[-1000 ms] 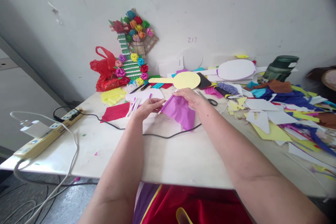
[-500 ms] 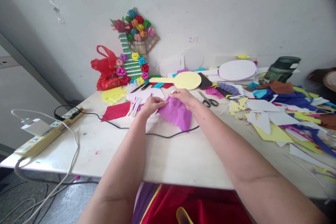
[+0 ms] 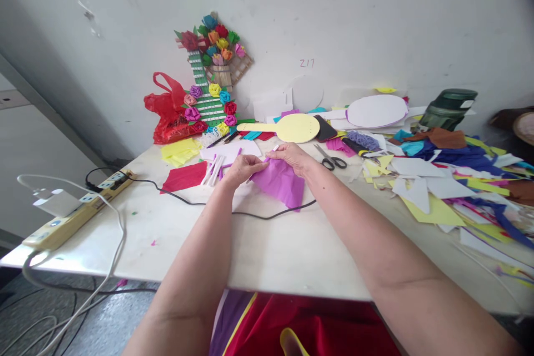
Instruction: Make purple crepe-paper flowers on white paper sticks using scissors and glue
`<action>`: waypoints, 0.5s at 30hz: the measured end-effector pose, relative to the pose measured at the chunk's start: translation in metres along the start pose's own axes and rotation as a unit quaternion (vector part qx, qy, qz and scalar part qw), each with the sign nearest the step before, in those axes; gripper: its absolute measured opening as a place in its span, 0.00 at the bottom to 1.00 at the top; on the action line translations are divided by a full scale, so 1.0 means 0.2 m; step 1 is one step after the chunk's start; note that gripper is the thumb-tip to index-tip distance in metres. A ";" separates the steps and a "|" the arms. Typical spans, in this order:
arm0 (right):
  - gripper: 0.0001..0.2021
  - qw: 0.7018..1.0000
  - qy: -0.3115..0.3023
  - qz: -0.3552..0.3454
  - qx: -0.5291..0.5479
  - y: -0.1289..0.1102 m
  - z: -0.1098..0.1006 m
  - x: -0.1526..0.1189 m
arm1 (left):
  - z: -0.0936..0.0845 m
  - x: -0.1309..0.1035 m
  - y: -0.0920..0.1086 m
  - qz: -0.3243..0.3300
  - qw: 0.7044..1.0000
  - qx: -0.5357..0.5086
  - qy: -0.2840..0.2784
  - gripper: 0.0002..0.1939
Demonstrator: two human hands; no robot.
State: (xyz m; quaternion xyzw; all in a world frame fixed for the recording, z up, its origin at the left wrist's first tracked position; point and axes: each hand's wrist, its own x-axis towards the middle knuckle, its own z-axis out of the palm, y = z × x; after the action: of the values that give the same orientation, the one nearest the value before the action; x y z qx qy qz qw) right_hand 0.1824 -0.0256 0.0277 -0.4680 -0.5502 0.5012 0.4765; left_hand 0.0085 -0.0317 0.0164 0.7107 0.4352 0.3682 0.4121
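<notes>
Both hands pinch the top edge of a purple sheet of crepe paper, which hangs down over the white table. My left hand grips its left corner. My right hand is closed on the upper edge, where the end of a thin white paper stick shows by the fingertips. Left of my left hand lie several white and purple sticks. A red piece of crepe paper lies flat beside them. Black-handled scissors rest just past my right hand.
A black cable crosses the table under the purple paper. At the left stands a power strip with a white charger. Paper scraps heap up on the right, near a green bottle. Paper flowers lean against the wall.
Almost nothing differs. My fingers have shifted slightly along the paper's top edge, and the purple sheet's upper part has moved a little.
</notes>
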 end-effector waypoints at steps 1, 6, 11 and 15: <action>0.12 1.000 0.000 0.001 0.000 0.00 0.00 0.00 | 0.00 0.00 0.00 0.000 1.000 -0.003 -0.001 0.19; 0.12 1.000 -0.001 -0.002 -0.004 0.01 -0.01 0.00 | 0.01 -0.01 0.03 0.002 0.998 -0.058 -0.002 0.19; 0.13 1.000 0.002 -0.003 -0.010 0.02 0.00 0.00 | 0.02 0.00 0.01 -0.002 0.999 -0.041 0.029 0.18; 0.13 1.000 -0.002 -0.001 0.003 0.01 0.00 -0.01 | 0.02 0.01 -0.01 0.001 0.999 -0.034 0.029 0.18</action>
State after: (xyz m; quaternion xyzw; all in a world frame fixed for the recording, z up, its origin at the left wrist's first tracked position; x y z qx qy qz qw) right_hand 0.1828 -0.0274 0.0254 -0.4651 -0.5503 0.5033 0.4770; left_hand 0.0114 -0.0300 0.0138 0.6857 0.4331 0.4040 0.4230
